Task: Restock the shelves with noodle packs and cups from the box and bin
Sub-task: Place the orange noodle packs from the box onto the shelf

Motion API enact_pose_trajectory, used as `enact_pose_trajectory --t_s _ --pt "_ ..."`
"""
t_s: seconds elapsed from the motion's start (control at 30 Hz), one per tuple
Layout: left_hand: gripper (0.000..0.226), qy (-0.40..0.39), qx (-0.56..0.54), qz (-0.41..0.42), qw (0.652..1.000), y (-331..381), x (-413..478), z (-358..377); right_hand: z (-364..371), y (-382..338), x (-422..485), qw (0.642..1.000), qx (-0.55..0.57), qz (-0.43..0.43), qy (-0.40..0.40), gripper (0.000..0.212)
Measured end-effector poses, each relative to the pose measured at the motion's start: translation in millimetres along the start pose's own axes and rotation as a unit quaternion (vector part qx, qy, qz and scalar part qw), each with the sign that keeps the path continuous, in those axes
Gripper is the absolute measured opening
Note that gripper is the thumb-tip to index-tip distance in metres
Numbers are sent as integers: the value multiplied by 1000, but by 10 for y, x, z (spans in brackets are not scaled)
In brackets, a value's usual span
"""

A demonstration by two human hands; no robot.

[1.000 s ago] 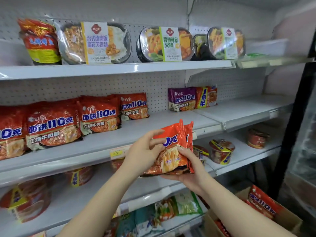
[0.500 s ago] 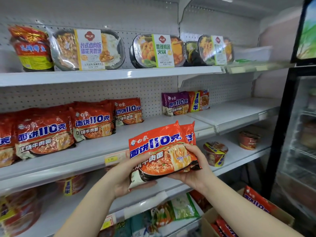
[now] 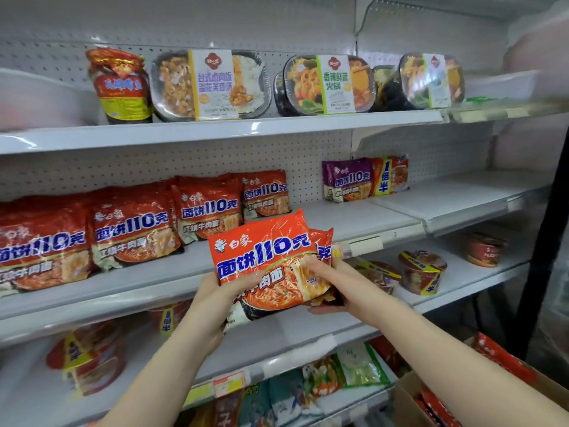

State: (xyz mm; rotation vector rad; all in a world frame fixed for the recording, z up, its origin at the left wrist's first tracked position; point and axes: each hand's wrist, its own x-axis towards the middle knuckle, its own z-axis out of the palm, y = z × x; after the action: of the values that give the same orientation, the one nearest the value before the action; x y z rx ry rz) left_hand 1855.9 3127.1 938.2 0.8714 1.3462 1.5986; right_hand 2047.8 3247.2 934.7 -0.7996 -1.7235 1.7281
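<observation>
I hold a stack of orange-red noodle packs [image 3: 264, 257] in front of the middle shelf [image 3: 354, 217], label facing me. My left hand [image 3: 215, 294] grips the stack's lower left edge. My right hand [image 3: 332, 278] holds its right side, fingers over the front and palm underneath. A second pack [image 3: 323, 245] peeks out behind the front one. A row of matching red packs [image 3: 135, 229] leans on the middle shelf to the left. A cardboard box [image 3: 409, 396] with more red packs [image 3: 498, 355] stands at the bottom right.
Purple and orange packs [image 3: 363, 177] lean at the back right of the middle shelf. Noodle cups [image 3: 421, 272] stand on the shelf below. Meal trays [image 3: 209, 84] and a red bag [image 3: 123, 84] fill the top shelf. A black frame [image 3: 545, 241] borders the right.
The packs went from tilted edge-on to label-up, then rose closer to the middle shelf. My right hand's fingers came over the front of the pack.
</observation>
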Motion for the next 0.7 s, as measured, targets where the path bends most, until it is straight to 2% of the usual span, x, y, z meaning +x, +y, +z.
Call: enact_pose_trajectory --t_s 0.1,0.2,0.33,0.47,0.57,0.7 --pt "56 33 38 32 998 57 -78 -300 344 -28 164 998 -54 -31 -22 51" --pt "65 44 89 58 993 149 -111 -576 651 -48 364 993 -86 -71 -28 67" --pt "53 68 132 96 984 290 -35 -857 902 -155 581 988 -100 -110 -39 53" --pt "65 89 177 139 970 384 194 -1078 1013 -313 885 984 -99 -136 -59 55" --pt "61 105 205 159 960 451 366 -1197 1066 -418 1158 980 -118 -146 -66 68" --pt "59 127 248 169 946 545 700 -1296 1081 -467 1557 974 -143 -169 -53 56"
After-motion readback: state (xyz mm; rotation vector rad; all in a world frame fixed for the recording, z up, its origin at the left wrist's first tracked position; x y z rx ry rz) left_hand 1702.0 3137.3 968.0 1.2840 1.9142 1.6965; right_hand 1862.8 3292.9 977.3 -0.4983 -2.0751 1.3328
